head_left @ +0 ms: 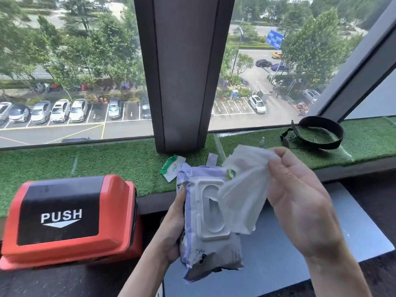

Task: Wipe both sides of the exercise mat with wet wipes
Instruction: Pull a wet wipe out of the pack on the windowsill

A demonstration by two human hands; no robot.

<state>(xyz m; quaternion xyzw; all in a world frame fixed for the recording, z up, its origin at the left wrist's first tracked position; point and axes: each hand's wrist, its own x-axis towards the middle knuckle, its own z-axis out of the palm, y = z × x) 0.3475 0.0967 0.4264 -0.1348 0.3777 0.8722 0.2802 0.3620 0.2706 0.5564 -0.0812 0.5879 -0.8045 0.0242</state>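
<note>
My left hand (171, 228) grips a lavender and white pack of wet wipes (205, 245) from its left side, the pack's white plastic lid standing open. My right hand (300, 189) pinches a white wet wipe (242, 189) by its upper edge; the sheet hangs down across the right side of the pack's opening. Under the pack and my right forearm lies a grey-blue flat surface (310, 243), which may be the exercise mat; I cannot tell for sure.
A red bin with a black "PUSH" flap (64, 219) stands at the left. The sill is covered in green artificial turf (85, 163), with a small green-white sachet (172, 169) and a black strap loop (317, 133) on it. A dark window post (182, 71) rises ahead.
</note>
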